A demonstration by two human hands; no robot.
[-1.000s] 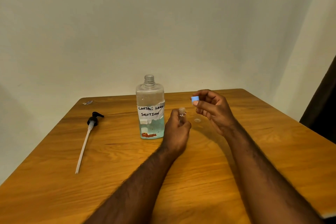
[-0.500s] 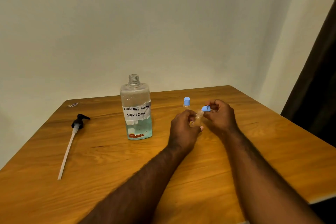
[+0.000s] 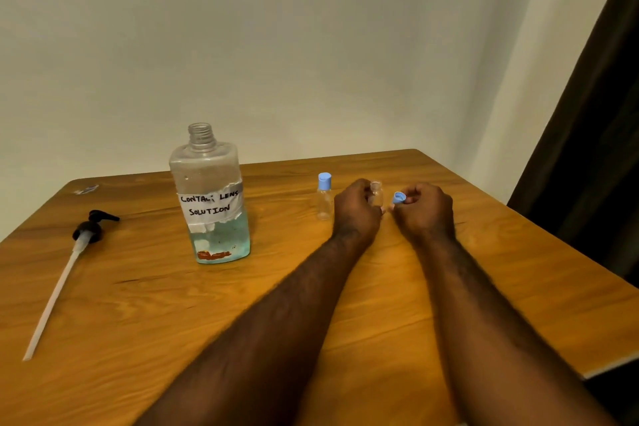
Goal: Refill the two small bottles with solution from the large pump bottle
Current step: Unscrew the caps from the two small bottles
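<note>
I'm seeing the large bottle (image 3: 211, 197) standing open, left of centre. My left hand (image 3: 356, 211) is gripping the uncapped small bottle (image 3: 376, 194) to its right, and my right hand (image 3: 427, 209) is pinching the blue cap (image 3: 398, 198) beside it. Risk: pouring from that wide neck into the tiny mouth, likely spilling.

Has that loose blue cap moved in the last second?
Yes. The blue cap, pinched by the right hand, has gone rightward and down, farther from the large bottle.

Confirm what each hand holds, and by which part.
Left hand grips the uncapped small bottle around its body, with the neck showing above the grip. Right hand pinches the blue cap by its side.
</note>
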